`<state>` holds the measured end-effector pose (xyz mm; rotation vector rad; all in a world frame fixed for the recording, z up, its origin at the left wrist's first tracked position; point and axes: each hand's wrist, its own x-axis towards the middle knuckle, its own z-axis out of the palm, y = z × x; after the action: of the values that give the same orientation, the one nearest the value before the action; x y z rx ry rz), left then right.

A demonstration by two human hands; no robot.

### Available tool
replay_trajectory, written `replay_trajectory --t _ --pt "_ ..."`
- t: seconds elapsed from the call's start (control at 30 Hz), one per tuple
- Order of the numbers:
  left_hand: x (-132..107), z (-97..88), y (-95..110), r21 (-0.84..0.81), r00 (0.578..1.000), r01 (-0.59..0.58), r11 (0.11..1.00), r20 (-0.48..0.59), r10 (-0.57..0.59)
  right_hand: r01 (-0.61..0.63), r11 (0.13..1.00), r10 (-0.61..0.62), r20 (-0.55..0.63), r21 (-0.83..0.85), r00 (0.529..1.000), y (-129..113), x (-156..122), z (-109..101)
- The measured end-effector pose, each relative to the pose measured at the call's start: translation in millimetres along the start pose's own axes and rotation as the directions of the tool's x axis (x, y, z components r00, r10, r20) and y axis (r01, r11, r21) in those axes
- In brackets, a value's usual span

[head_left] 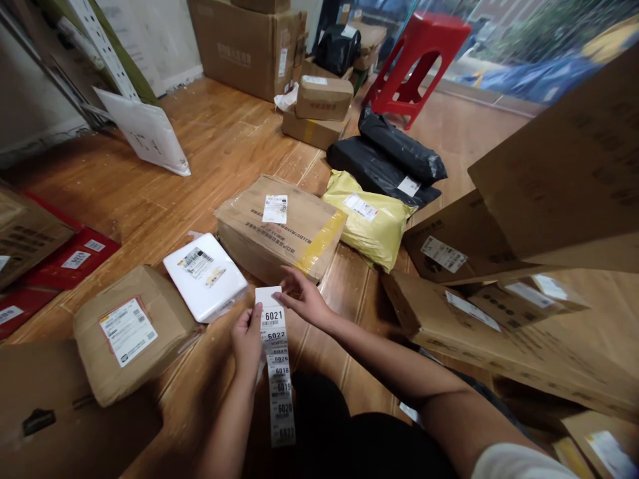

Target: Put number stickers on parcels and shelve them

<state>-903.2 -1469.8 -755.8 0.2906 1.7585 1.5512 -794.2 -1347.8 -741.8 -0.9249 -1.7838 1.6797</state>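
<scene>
A long strip of numbered labels (279, 351) hangs down in front of me, with 6021 and 6022 near its top. My left hand (247, 340) pinches its left edge near the upper end, thumb on the front. On the other side, my right hand (305, 298) is at the strip's top right corner. Its thumb tip reaches the label's edge while the other fingers are apart from the thumb. Just beyond my hands lies a taped cardboard box (279, 229) with a shipping label. A white parcel (204, 274) lies to the left of it.
Left are a brown carton (137, 332) and red parcels (74, 259). A yellow mailer (372, 213) and black bags (384, 153) lie beyond the taped box. Large cartons (499, 332) crowd the right. A red stool (419, 60) stands at the back.
</scene>
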Motion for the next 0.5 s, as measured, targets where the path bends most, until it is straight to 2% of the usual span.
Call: replay_trajectory --t 0.07,0.13,0.3,0.4,0.5 --pt "-0.9 0.0 1.4 0.009 1.000 -0.014 1.000 -0.016 0.014 0.071 0.996 -0.071 0.005 -0.060 0.997 -0.2 -4.3 3.0" --pt "-1.5 -0.6 2.1 0.020 0.999 -0.034 0.999 -0.030 0.035 0.065 0.998 -0.063 0.063 -0.027 0.996 0.6 -7.1 7.2" --pt "0.0 -10.6 -2.1 0.004 0.999 -0.047 0.999 0.009 0.047 -0.152 0.958 0.125 0.122 0.245 0.985 6.2 -4.7 15.1" --pt "3.3 -22.9 -8.6 -0.051 0.994 -0.027 0.998 0.109 0.032 -0.212 0.902 0.165 0.154 0.376 0.974 9.3 -1.8 15.7" --pt "7.6 -35.7 -14.7 -0.018 0.979 -0.041 0.999 0.197 0.044 -0.237 0.869 0.162 0.203 0.434 0.966 11.7 -1.6 16.8"
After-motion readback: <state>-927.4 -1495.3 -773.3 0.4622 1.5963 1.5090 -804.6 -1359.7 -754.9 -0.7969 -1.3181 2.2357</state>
